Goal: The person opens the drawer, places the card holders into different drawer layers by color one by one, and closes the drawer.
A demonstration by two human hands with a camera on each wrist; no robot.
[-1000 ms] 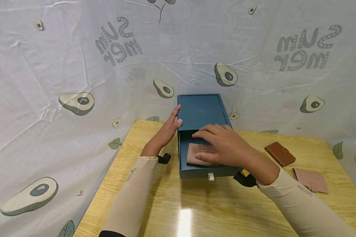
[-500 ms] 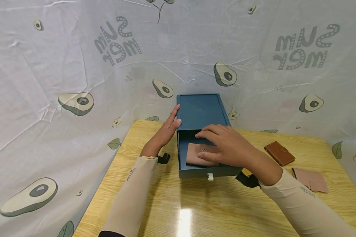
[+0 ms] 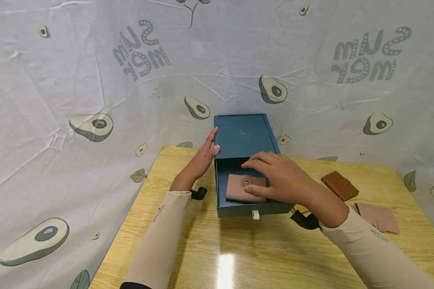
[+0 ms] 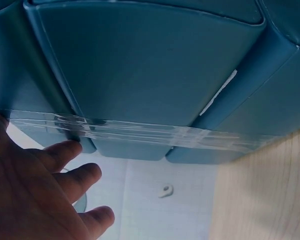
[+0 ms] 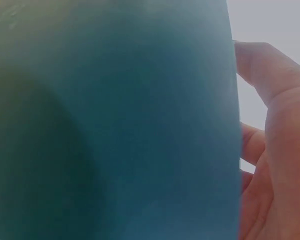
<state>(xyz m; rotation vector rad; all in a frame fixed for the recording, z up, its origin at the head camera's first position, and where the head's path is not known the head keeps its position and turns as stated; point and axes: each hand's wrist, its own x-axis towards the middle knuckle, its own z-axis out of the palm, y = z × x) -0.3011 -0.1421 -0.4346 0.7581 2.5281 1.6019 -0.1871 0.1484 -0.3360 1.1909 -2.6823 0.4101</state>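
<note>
A blue drawer box (image 3: 243,134) stands on the wooden table with its drawer (image 3: 235,212) pulled out toward me. Inside the drawer lies a pink wallet (image 3: 237,188) with a snap strap, its right part behind my right hand. My left hand (image 3: 199,162) rests with extended fingers against the box's left side; in the left wrist view the fingers (image 4: 76,181) are beside the taped blue side. Over the drawer's right part hovers my right hand (image 3: 282,178), fingers loosely bent and thumb above the wallet, apparently holding nothing. The drawer's blue wall (image 5: 155,125) hides the fingertips in the right wrist view.
To the right on the table lie a brown wallet (image 3: 340,186) and another pink wallet (image 3: 377,217). Something yellow (image 3: 301,208) shows partly behind my right wrist. A white pull tab (image 3: 255,215) sticks out from the drawer front. A printed curtain (image 3: 130,96) hangs behind.
My right hand has drifted slightly to the right over the drawer, uncovering a little more of the pink wallet. The left hand stays against the box.
</note>
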